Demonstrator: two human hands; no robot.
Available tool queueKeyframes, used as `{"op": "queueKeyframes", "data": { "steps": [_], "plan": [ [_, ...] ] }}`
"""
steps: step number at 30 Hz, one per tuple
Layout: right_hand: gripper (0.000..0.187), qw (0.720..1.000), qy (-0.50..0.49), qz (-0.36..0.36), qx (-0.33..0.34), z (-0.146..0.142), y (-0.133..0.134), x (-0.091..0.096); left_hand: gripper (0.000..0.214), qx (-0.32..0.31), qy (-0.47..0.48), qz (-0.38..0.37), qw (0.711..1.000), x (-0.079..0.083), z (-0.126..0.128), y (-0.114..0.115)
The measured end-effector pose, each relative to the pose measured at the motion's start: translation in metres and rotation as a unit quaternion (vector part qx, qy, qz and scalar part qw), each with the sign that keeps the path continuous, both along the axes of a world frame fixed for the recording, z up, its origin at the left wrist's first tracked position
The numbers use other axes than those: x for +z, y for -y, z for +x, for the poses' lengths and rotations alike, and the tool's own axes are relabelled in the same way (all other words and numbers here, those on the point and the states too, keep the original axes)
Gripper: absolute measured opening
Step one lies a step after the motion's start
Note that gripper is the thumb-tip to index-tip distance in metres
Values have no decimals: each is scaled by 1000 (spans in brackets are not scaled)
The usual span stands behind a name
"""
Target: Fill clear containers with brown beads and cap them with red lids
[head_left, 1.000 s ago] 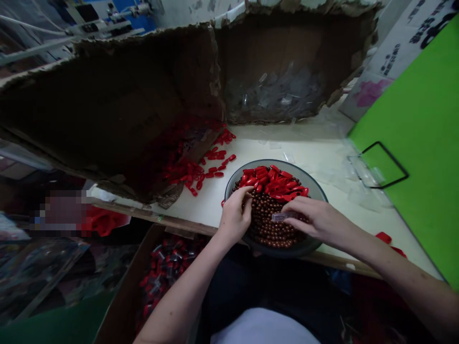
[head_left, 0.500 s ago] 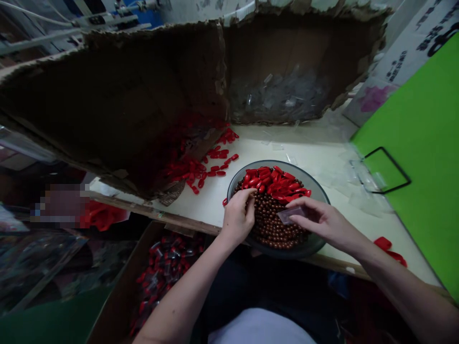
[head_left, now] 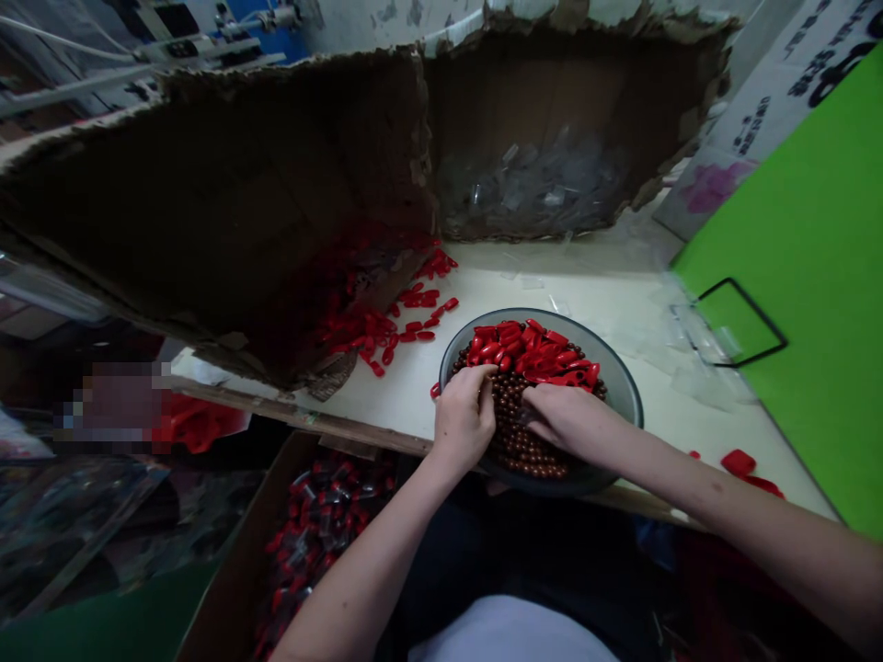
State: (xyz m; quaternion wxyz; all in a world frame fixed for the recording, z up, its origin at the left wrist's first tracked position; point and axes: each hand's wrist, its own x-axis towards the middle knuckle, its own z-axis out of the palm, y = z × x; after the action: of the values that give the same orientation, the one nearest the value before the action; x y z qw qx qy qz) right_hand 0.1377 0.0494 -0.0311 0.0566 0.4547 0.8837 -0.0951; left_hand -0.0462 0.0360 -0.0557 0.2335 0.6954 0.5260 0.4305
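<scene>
A grey bowl [head_left: 624,386] stands at the table's front edge, holding brown round beads [head_left: 514,414] with glossy red plastic pieces [head_left: 524,349] heaped at its far side. Over the bowl's left part is my left hand [head_left: 464,414], its thumb and fingers pinched together; what they hold is hidden. My right hand [head_left: 569,418] reaches into the bowl from the right, fingers bent down at the beads. It is closed on a small clear plastic case, mostly covered by the fingers. The two hands are a short gap apart.
Torn cardboard boxes at the back hold red pieces [head_left: 338,322] on the left and clear plastic pieces [head_left: 544,179] on the right. A green board [head_left: 800,303] with a black wire loop stands at right. Below left, a carton [head_left: 231,561] contains red-and-clear pieces.
My right hand has moved left and turned downward into the beads with the clear plastic case, closer to my left hand. My left hand stays pinched in nearly the same place.
</scene>
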Motion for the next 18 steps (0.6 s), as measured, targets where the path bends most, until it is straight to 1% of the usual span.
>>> {"op": "queueKeyframes", "data": {
  "steps": [2,4,6,8,11,14,16,18],
  "plan": [
    [10,999,33,11,-1,3,-4,4,26,0,-7,1,1000,0,0,0],
    [14,996,86,17,-4,7,-8,5,26,0,-18,-2,1000,0,0,0],
    [19,992,127,13,-5,7,-9,2,25,0,-29,-7,1000,0,1,0],
    [22,992,123,8,7,2,-9,-4,25,1,-37,-9,999,0,1,0],
    [17,998,47,3,29,-10,-7,-15,26,-1,-45,-8,999,-1,1,0],
    [10,997,-68,-21,5,-14,-8,-22,26,-5,-50,-6,999,-2,1,0],
    [11,984,-161,-66,-32,-9,-8,-23,27,-3,-46,-7,999,-2,0,0],
    [12,956,-254,-126,-72,0,-7,-22,27,-3,-35,-8,999,-1,0,0]
  ]
}}
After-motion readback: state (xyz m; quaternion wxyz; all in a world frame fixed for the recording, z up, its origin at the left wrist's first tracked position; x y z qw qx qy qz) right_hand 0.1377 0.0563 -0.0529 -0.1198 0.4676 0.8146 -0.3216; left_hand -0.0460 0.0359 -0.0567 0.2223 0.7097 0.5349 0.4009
